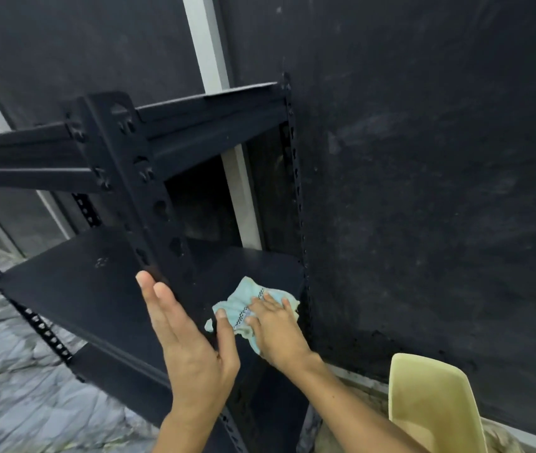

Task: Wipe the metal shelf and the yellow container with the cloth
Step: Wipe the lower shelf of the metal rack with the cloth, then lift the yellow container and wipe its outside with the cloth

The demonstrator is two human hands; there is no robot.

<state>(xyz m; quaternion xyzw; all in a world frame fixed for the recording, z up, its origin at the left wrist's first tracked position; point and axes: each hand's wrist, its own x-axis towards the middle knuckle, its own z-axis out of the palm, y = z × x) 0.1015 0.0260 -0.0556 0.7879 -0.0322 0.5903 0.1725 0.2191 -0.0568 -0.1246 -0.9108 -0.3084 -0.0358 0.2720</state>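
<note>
Left hand point(191, 348): fingers held straight and together, nothing gripped; fingertips at the front post of the metal shelf point(73, 289), contact not discernible.
Right hand point(276, 328): laid flat, fingers spread, pressed on the cloth point(238, 305).
Cloth: crumpled on the shelf's board, at its right end.
Yellow container point(430, 403): set below and right of the shelf.

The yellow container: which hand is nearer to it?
The right. The right hand presses the cloth on the shelf, up-left of the yellow container; the left hand is farther left, at the front post.
</note>
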